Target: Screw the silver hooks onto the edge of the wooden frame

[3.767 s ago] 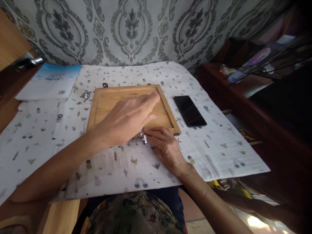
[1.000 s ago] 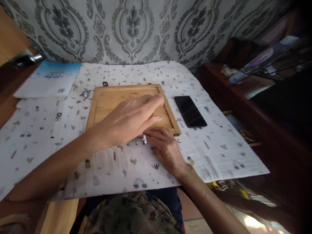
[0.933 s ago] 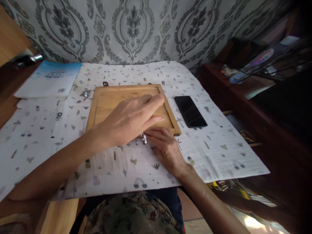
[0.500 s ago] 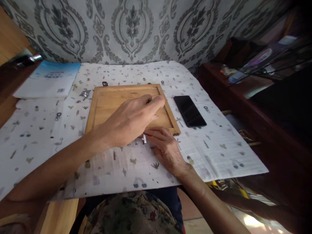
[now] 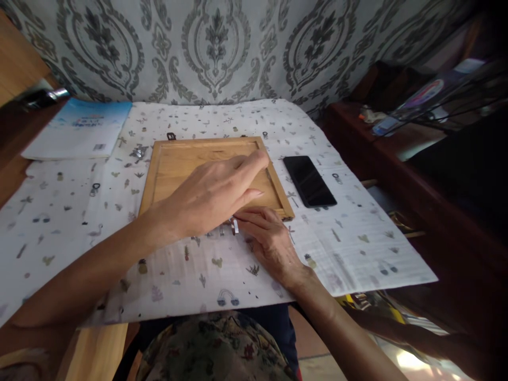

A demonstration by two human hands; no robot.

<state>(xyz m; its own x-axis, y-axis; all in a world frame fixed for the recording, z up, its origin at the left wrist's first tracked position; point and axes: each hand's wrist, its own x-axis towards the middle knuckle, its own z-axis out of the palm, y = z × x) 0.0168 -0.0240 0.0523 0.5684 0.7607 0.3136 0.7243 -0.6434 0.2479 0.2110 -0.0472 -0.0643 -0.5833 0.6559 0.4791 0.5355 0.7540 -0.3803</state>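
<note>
A shallow wooden frame (image 5: pixel 174 159) lies flat on a patterned white cloth (image 5: pixel 349 238). My left hand (image 5: pixel 210 196) rests on the frame's near right part, fingers stretched out and flat toward its right rail. My right hand (image 5: pixel 270 238) sits at the frame's near edge, fingers drawn together on a small shiny metal piece (image 5: pixel 235 226) that pokes out beside my left hand. Part of the near rail is hidden under both hands.
A black phone (image 5: pixel 309 181) lies right of the frame. A blue and white booklet (image 5: pixel 79 129) is at the far left. Small metal fittings (image 5: pixel 138 153) lie left of the frame. A dark wooden cabinet (image 5: pixel 397 174) borders the right.
My left hand's fingers curled slightly half a second ago and now lie stretched flat again. My right hand and the frame have stayed in place.
</note>
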